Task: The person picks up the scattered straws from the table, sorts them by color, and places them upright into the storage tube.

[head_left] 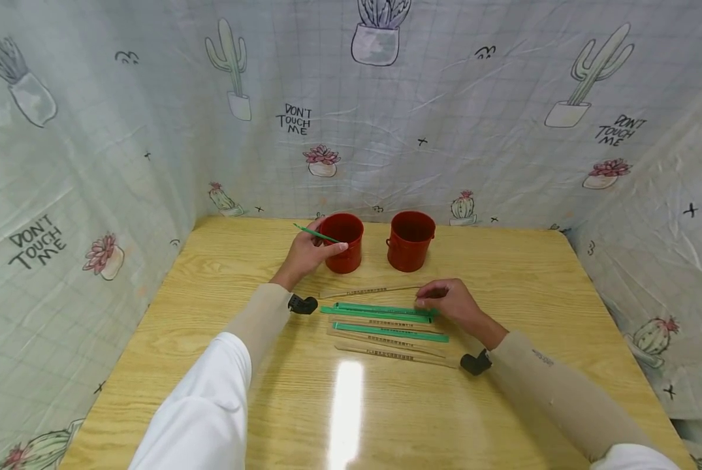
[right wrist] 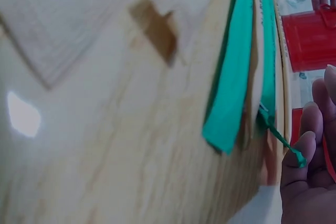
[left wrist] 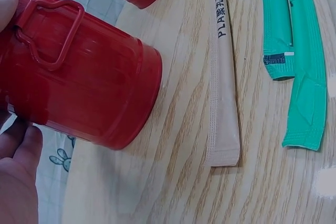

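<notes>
My left hand (head_left: 309, 253) grips the left red bucket (head_left: 345, 258), thumb over the near rim and fingers round its outer side. A thin green strip (head_left: 311, 230) slants across that hand toward the bucket's mouth. My right hand (head_left: 453, 301) is bent over the right end of the row of wrapped straws; its fingertips pinch the twisted end of a green wrapped straw (right wrist: 283, 140). Another green wrapped straw (head_left: 390, 331) lies nearer me, among several brown wrapped straws (head_left: 394, 354). One brown wrapped straw (left wrist: 224, 103) with printed lettering lies closest to the buckets.
A second red bucket (head_left: 407, 251) stands upright right of the first. Both are at the back of the wooden table (head_left: 445, 411), before a cactus-print cloth (head_left: 351, 130) that also hangs at both sides. Black wrist cameras (head_left: 476, 362) sit on both wrists.
</notes>
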Tool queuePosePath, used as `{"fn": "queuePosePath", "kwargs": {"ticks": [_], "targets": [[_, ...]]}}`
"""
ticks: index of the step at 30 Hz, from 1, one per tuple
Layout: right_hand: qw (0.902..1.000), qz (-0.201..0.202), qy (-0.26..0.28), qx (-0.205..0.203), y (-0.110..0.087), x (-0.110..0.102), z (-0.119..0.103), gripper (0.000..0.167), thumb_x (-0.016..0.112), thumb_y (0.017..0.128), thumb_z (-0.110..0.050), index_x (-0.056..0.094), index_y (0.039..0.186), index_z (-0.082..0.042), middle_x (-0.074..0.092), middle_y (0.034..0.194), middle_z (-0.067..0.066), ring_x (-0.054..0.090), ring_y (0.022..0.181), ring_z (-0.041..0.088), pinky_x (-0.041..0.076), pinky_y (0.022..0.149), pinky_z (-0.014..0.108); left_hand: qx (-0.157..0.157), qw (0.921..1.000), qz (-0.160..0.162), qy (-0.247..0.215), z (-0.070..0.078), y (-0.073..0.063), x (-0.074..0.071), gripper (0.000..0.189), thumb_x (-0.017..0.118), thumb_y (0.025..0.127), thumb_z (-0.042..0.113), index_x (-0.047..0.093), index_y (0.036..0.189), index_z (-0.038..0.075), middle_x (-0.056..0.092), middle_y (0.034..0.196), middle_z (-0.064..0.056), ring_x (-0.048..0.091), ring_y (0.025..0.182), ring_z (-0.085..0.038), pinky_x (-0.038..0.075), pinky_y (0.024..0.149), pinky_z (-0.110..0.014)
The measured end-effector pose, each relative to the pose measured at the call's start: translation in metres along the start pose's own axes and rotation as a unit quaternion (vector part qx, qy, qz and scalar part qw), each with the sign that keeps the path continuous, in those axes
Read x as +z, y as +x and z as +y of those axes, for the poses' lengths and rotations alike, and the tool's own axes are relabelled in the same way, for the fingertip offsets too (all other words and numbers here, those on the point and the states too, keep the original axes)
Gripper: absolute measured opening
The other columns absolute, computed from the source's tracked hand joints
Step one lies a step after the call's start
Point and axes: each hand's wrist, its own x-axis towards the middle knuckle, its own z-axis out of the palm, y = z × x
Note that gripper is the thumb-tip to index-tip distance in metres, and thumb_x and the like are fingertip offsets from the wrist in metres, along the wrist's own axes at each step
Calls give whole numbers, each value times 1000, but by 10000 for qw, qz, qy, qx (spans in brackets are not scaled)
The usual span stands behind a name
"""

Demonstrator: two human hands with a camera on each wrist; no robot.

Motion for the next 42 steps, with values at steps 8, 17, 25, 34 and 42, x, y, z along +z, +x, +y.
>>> {"fn": "queuePosePath", "kwargs": {"ticks": [8, 17, 25, 34, 42], "targets": [[9995, -29, -292, -96, 0, 3, 5, 19, 80, 91, -10, 79, 107, 0, 79, 105, 15, 70, 86, 8, 57, 77, 20, -86, 9997, -8, 212, 1, 1, -2, 77, 82, 92, 34, 46, 157, 16, 52, 157, -6, 47, 150, -28, 44, 121, -50], [9979, -250, -537, -277, 1, 8, 8, 15, 81, 90, -7, 80, 104, -1, 79, 102, 16, 69, 87, 14, 56, 75, 20, 128, 9999, -68, -33, 2, 4, -2, 67, 81, 93, 25, 52, 152, 15, 56, 152, -10, 48, 147, -31, 41, 123, -53], [9965, -213, -752, -305, 2, 11, 12, 10, 80, 89, -5, 81, 100, -5, 78, 100, 13, 66, 85, 15, 55, 73, 22, 161, 9998, -67, -20, -1, 4, -1, 69, 82, 92, 29, 52, 152, 16, 57, 151, -7, 51, 145, -29, 46, 120, -51], [9941, -207, -1010, -340, 3, 16, 7, 7, 79, 90, -6, 81, 97, -9, 78, 96, 7, 66, 82, 13, 55, 73, 23, -53, 9999, -56, 94, 1, 2, -3, 78, 81, 93, 31, 43, 158, 16, 53, 156, -6, 51, 146, -26, 49, 117, -47], [9803, -303, -1756, -854, -1, 19, 5, 12, 80, 89, -5, 80, 101, -8, 76, 94, 6, 64, 80, 9, 54, 71, 23, 45, 10000, -80, 26, -2, 3, -3, 78, 81, 93, 30, 43, 158, 14, 55, 154, -8, 54, 144, -26, 49, 117, -48]]}}
